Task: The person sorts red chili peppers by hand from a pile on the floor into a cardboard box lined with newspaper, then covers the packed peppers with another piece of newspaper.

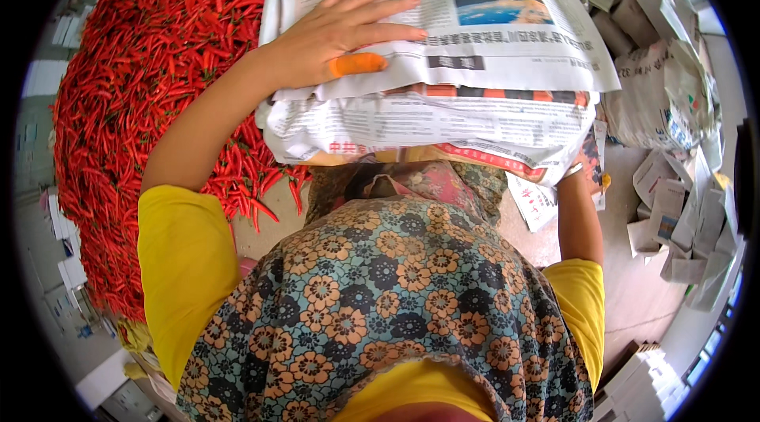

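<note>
In front of my body is a bulky white box (269,12), its rim showing at the left and printed newspaper sheets (522,57) over its top and near side. My left hand (362,30) lies palm down on the top sheet with its fingers spread. An orange finger cot (358,64) covers the thumb. At the box's near right corner, my right hand (571,171) goes behind or under the newspaper. Its fingers are hidden, so its grip cannot be seen. A light-coloured band circles that wrist.
A large heap of red chilli peppers (160,83) spreads along the left side. Some loose chillies lie on the floor (629,303) near my legs. At right stand a printed white sack (659,95) and several folded paper pieces (683,220). A printed sheet (531,202) lies below the box.
</note>
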`<action>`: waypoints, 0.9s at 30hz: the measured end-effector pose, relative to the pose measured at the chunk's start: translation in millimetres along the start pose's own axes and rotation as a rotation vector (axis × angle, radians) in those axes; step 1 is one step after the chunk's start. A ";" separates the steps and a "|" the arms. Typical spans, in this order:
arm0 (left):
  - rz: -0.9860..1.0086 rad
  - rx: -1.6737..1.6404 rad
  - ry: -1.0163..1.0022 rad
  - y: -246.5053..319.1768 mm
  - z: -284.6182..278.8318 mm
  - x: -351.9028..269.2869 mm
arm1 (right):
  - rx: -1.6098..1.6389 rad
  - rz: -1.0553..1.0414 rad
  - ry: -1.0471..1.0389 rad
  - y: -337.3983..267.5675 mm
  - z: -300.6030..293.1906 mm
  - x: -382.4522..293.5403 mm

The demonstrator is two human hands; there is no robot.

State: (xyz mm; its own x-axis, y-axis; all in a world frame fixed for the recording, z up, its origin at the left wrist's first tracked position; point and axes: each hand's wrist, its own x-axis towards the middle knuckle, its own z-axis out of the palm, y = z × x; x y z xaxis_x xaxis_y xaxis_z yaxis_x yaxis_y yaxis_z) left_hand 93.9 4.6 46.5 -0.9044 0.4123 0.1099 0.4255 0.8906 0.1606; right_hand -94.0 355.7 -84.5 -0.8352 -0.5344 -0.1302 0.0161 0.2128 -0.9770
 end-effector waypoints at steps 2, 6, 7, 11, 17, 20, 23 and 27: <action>0.013 0.002 0.001 4.8 4.4 0.4 | -0.046 -0.122 -0.091 -23.6 33.3 -5.2; 0.033 0.025 0.044 9.4 9.6 0.8 | -0.227 -0.401 -0.315 -81.3 88.1 -22.8; 0.042 0.030 0.030 11.7 10.1 -3.5 | -0.268 -0.466 -0.376 -93.6 101.7 -27.2; 0.062 0.084 0.047 19.7 14.3 -11.7 | -0.449 -0.743 -0.587 -131.7 139.0 -37.6; 0.101 0.123 0.211 23.3 23.8 -23.7 | -0.634 -1.136 -0.756 -188.3 165.9 -34.7; -0.090 -0.019 0.269 24.9 17.9 -26.6 | -0.772 -1.258 -0.679 -207.7 172.9 -1.3; -0.236 -0.164 0.315 31.3 11.0 -28.0 | -0.977 -1.305 -0.498 -198.9 165.6 40.0; -0.373 -0.326 0.357 42.6 14.6 -28.5 | -1.182 -1.120 -0.181 -173.4 152.0 78.1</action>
State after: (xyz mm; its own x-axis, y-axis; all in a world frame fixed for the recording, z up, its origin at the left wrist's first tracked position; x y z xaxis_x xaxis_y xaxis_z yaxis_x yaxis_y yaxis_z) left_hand 137.4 33.5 35.9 -0.9519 -0.0560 0.3012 0.1210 0.8345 0.5376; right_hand -78.5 152.7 49.0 -0.0676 -0.9088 0.4118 -0.9929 0.1017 0.0615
